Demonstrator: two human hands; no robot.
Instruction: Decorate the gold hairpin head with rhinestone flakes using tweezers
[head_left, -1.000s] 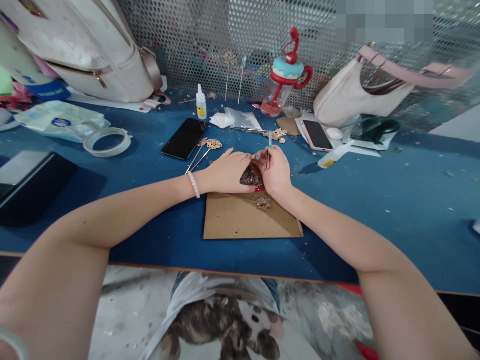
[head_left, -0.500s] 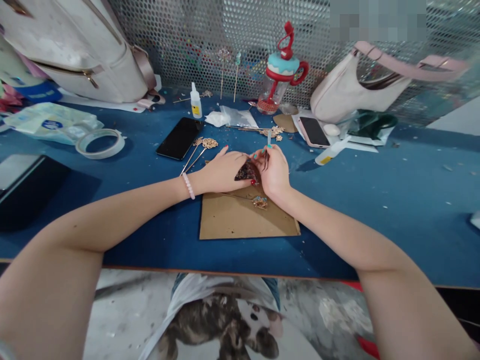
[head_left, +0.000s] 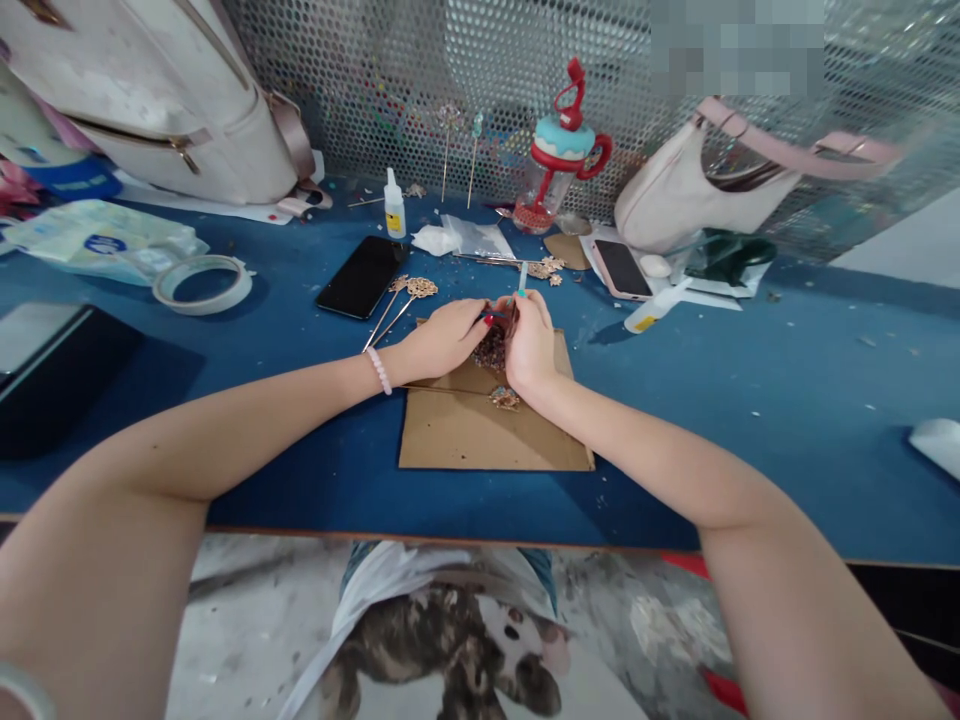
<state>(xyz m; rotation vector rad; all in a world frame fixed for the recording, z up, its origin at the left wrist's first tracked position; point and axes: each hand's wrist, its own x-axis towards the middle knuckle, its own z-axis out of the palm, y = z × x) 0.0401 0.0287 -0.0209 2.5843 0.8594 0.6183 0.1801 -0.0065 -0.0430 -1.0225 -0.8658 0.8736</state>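
My left hand (head_left: 442,338), with a pale beaded bracelet at the wrist, reaches over the cardboard sheet (head_left: 465,440). Its thumb and fingers are pinched together close to my right fingers; what lies between them is too small to make out. My right hand (head_left: 529,345) is closed around slim tweezers, whose pale end (head_left: 523,277) sticks up above the fingers. A dark, speckled mass of small beads (head_left: 489,350) shows between the hands, partly covered by them. In front of it a hairpin with an ornate flower head (head_left: 504,398) lies across the cardboard.
Two gold hairpins (head_left: 420,288) and a black phone (head_left: 361,277) lie left of the cardboard. Behind stand a glue bottle (head_left: 394,208) and a red-lidded cup (head_left: 559,150). Another glue bottle (head_left: 652,308) lies at right. A tape roll (head_left: 202,285) and dark box (head_left: 67,375) are at left.
My left thumb has moved up and away from the dark beads toward my right fingers. My right hand has shifted slightly left and turned, hiding the tweezers' lower part.
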